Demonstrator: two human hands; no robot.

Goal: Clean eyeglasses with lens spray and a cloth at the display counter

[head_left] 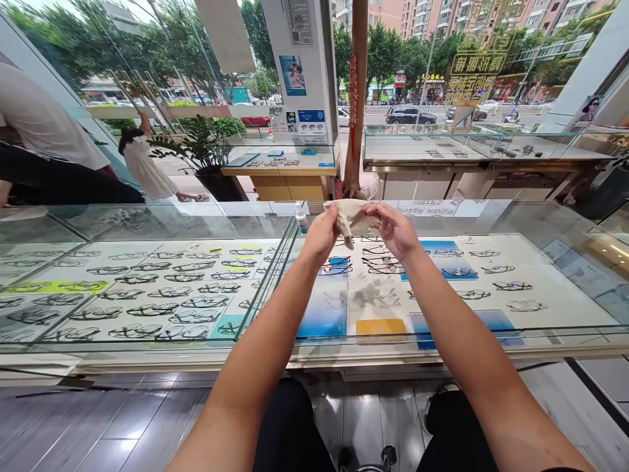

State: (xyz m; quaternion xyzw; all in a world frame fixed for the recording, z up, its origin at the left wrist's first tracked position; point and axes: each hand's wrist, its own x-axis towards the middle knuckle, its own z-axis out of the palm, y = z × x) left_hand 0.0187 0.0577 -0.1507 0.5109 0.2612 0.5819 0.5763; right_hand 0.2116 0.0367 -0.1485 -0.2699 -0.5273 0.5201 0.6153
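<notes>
Above the glass display counter (275, 288), my left hand (322, 229) grips the near-left part of a beige cloth (352, 215). Its folds hang between my two hands, one corner drooping downward. My right hand (393, 229) pinches the cloth's right edge with thumb and fingers. Whether something is wrapped inside the cloth is hidden. Just left of my left hand, a small white bottle (301, 219) with a blue label stands upright on the glass. Beneath the glass under my hands lie several pairs of eyeglasses (381, 263).
Rows of eyeglasses (191, 301) fill the case to the left. A yellow card (380, 327) and blue panels lie inside the right case. Beyond stand a potted plant (216, 157), a wooden post (354, 98) and further display cases (442, 147). Two people are at the left.
</notes>
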